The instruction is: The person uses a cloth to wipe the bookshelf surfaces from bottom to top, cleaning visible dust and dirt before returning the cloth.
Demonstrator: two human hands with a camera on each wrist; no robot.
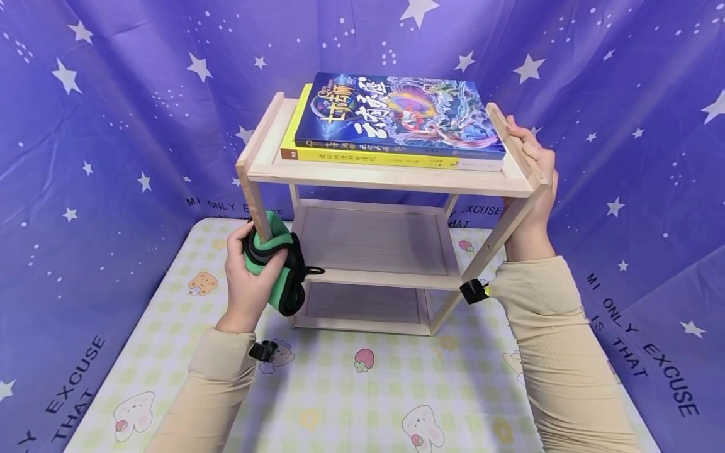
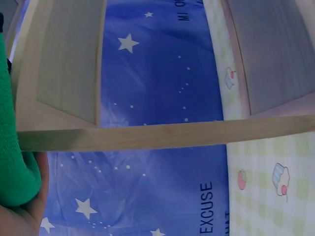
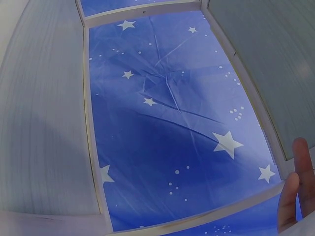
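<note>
A pale wooden three-tier shelf stands on the table. My left hand grips a folded green cloth with black edging, wrapped about the shelf's front left post. In the left wrist view the green cloth shows at the left edge, beside the post. At the far side, my right hand holds the shelf's upper right end near the side rail. Fingertips of that hand show against the frame in the right wrist view.
On the top tier a blue illustrated book lies over a yellow book. A checked tablecloth with cartoon prints covers the table. Purple curtains with white stars hang close behind and at both sides.
</note>
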